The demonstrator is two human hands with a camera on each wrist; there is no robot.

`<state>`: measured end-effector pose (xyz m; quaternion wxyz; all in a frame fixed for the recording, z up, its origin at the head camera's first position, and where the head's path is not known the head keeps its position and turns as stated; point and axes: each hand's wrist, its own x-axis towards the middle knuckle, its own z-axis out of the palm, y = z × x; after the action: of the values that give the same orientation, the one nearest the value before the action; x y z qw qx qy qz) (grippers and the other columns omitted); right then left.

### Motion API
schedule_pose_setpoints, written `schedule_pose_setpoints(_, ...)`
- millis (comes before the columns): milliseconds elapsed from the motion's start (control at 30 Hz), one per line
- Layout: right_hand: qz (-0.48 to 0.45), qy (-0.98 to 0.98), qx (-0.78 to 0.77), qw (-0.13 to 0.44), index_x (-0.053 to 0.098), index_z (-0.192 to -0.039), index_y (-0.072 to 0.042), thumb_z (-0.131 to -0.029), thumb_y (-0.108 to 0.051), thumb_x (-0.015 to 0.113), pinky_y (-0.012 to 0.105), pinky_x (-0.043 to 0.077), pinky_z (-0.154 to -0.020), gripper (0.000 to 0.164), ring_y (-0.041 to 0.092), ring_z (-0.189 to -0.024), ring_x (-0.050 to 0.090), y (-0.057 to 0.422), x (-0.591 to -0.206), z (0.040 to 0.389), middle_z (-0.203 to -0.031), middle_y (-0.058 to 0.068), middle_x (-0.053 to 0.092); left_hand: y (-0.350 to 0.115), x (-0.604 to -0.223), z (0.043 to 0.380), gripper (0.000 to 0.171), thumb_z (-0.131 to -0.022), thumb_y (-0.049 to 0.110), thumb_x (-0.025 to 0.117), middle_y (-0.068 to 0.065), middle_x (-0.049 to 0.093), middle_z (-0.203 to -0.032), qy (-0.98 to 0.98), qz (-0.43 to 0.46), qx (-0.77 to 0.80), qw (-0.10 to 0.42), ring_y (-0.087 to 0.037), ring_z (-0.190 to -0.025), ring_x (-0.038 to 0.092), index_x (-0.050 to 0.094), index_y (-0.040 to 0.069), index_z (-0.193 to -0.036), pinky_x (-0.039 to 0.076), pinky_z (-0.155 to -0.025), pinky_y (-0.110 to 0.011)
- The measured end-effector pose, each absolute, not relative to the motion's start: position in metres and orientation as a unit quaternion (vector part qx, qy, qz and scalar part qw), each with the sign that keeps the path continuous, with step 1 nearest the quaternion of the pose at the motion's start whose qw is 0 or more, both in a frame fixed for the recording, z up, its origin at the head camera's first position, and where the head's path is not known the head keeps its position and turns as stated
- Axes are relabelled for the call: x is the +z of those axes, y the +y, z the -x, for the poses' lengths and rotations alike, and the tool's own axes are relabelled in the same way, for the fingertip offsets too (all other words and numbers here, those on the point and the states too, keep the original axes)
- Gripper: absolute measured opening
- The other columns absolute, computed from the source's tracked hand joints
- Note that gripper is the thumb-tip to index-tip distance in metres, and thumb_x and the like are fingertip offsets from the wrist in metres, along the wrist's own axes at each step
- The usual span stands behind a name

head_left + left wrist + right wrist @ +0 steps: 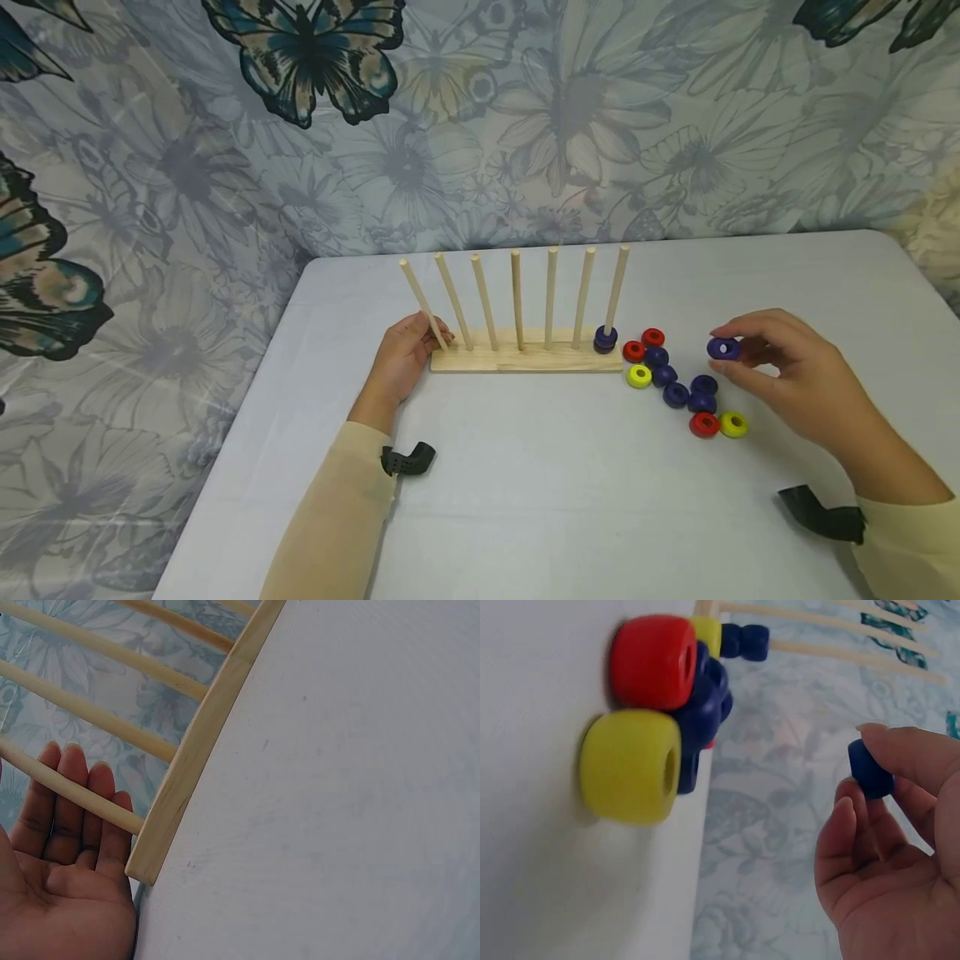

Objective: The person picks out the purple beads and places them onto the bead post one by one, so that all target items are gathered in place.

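Dark-blue bead (pixel 870 771): small, smooth, rounded, holed through | held above the white table (pixel 540 492), right of the loose red, yellow and blue beads (pixel 676 395) | your right hand (pixel 795 367) pinches it | your left hand (pixel 403 354) relaxed, fingers behind the wooden stand's (pixel 525 362) leftmost peg (pixel 415 283)

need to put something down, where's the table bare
Free: the wide white table in front of the wooden peg rack, between left sleeve and right sleeve; the back-right stretch beyond the right hand; a patch between the left hand and the table's left edge. Crowded: off the rack's right end, where loose beads cluster.
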<state>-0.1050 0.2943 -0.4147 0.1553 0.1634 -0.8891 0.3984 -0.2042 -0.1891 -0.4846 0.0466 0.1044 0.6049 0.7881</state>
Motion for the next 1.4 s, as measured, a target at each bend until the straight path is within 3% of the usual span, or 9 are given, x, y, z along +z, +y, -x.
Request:
schedule_pose_setpoints(167,-0.211,-0.880,0.391,0.166,0.074,-0.120,-0.001,-0.071,0.028,0.087,0.004,0.049,-0.087,0.058,0.000,-0.093,0.060,0.281,-0.406,0.105,-0.113,0.002,0.065,-0.189,-0.486,0.203,0.041,-0.106,0.050,0.067,-0.006,0.070,-0.101,0.603,-0.103,0.790,0.045,-0.020,-0.102,0.071,0.075,0.010,-0.100,0.056,-0.098,-0.032)
schedule_pose_setpoints(567,-0.254,-0.865,0.391,0.185,0.074,-0.120,-0.001,-0.072,0.024,0.090,0.006,0.050,-0.086,0.057,0.002,-0.094,0.061,0.248,-0.382,0.111,-0.116,0.001,0.066,-0.189,-0.486,0.203,0.048,-0.101,0.057,0.070,-0.007,0.070,-0.101,0.612,-0.105,0.783,0.043,-0.020,-0.102,0.071,0.075,0.009,-0.099,0.056,-0.096,-0.032)
schedule_pose_setpoints(900,-0.278,-0.839,0.409,0.227,0.074,-0.120,0.004,-0.069,0.029,0.088,0.009,0.052,-0.088,0.058,0.004,-0.097,0.061,0.225,-0.352,0.122,-0.117,0.005,0.067,-0.189,-0.486,0.204,0.039,-0.111,0.044,0.062,-0.007,0.070,-0.100,0.605,-0.108,0.788,0.042,-0.020,-0.101,0.071,0.075,0.008,-0.100,0.057,-0.096,-0.032)
schedule_pose_setpoints(1033,-0.290,-0.828,0.415,0.241,0.074,-0.120,0.005,-0.069,0.029,0.088,0.010,0.052,-0.087,0.059,0.006,-0.100,0.061,0.218,-0.342,0.127,-0.117,0.008,0.069,-0.190,-0.486,0.205,0.041,-0.108,0.047,0.065,-0.007,0.070,-0.100,0.604,-0.110,0.789,0.044,-0.021,-0.101,0.070,0.075,0.008,-0.099,0.057,-0.096,-0.033)
schedule_pose_setpoints(1267,-0.319,-0.814,0.417,0.250,0.074,-0.122,0.008,-0.079,0.021,0.086,0.013,0.053,-0.087,0.047,0.012,-0.105,0.060,0.210,-0.325,0.138,-0.119,0.012,0.069,-0.189,-0.484,0.205,0.050,-0.098,0.059,0.070,-0.007,0.070,-0.100,0.612,-0.104,0.783,0.045,-0.020,-0.102,0.071,0.075,0.009,-0.099,0.057,-0.097,-0.033)
schedule_pose_setpoints(1400,-0.311,-0.813,0.418,0.261,0.074,-0.121,0.007,-0.075,0.025,0.087,0.013,0.053,-0.084,0.051,0.011,-0.104,0.060,0.203,-0.319,0.143,-0.117,0.011,0.070,-0.189,-0.484,0.206,0.049,-0.099,0.057,0.069,-0.007,0.070,-0.100,0.614,-0.102,0.781,0.045,-0.021,-0.102,0.071,0.075,0.008,-0.099,0.057,-0.096,-0.033)
